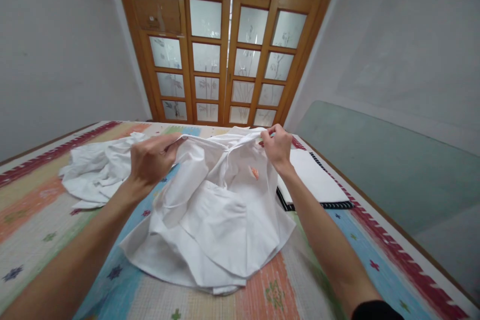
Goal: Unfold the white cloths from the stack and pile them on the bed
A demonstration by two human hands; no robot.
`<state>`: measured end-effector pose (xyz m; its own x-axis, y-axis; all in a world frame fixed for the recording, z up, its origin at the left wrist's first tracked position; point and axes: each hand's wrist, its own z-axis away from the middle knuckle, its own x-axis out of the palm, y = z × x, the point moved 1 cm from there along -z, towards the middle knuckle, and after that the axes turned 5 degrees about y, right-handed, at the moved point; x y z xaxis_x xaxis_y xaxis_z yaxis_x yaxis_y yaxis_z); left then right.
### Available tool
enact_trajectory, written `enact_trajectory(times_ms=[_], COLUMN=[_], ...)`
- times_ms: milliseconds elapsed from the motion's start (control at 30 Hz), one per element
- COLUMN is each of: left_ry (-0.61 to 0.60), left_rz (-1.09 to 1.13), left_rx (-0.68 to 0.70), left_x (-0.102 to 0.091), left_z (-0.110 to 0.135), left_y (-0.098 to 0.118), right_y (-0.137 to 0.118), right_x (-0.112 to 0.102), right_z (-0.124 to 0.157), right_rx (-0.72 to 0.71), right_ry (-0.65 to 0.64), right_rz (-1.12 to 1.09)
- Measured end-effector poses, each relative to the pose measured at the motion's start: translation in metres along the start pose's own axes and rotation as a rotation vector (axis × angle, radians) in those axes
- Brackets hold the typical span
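We are holding a white garment [221, 225] in the middle of the view, its upper edge lifting between our two hands and its lower folds spreading over a striped, flower-dotted cloth [30, 255]. Our left hand [154, 157] is gripping one end of that edge with curled fingers, and our right hand [278, 146] is pinching the other end between thumb and fingers. Between them the edge is dipping and gathering into creases, and a small orange mark [255, 172] is showing on the fabric nearer our right hand. Just beyond our left hand a crumpled white cloth [99, 170] is lying in a loose heap. Beside our right forearm a flat white piece [311, 175] with a black-and-white striped border is lying partly behind the garment. We are wearing a black sleeve [377, 310], showing at the right arm. Farther out, wooden doors [226, 25] with patterned glass panes are standing ahead, pale walls [56, 50] are flanking us, and a greenish panel [382, 160] is running along the right one.
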<state>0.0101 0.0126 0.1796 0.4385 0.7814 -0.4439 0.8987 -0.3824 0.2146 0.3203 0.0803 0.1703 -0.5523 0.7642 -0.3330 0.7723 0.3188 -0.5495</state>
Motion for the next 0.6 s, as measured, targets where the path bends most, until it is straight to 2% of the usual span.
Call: enact_trajectory(times_ms=[100, 167, 200, 233, 333, 400, 467, 600], left_ry=[0.083, 0.101, 0.083, 0.052, -0.050, -0.071, -0.069, -0.071], left_rz=[-0.086, -0.115, -0.126, -0.138, -0.185, -0.215, -0.245, -0.286], left_rx=[0.029, 0.037, 0.056, 0.085, 0.189, 0.216, 0.217, 0.296], left_x=[0.005, 0.007, 0.008, 0.010, 0.016, 0.018, 0.017, 0.008], left_z=[-0.025, -0.038, -0.042, -0.044, -0.037, -0.029, -0.022, -0.008], left_y=[0.005, 0.011, 0.015, 0.019, 0.029, 0.030, 0.028, 0.028], right_y=[-0.021, -0.039, -0.048, -0.056, -0.072, -0.073, -0.068, -0.054], right_x=[0.005, 0.007, 0.008, 0.010, 0.020, 0.029, 0.038, 0.055], right_z=[-0.014, -0.011, -0.006, 0.002, 0.033, 0.053, 0.065, 0.071], right_rx=[-0.009, -0.047, -0.068, -0.091, -0.129, -0.121, -0.088, 0.019], right_ry=[0.112, 0.126, 0.074, -0.034, -0.514, -0.758, -0.852, -0.830], right_rz=[-0.081, -0.145, -0.180, -0.215, -0.232, -0.160, -0.105, -0.151])
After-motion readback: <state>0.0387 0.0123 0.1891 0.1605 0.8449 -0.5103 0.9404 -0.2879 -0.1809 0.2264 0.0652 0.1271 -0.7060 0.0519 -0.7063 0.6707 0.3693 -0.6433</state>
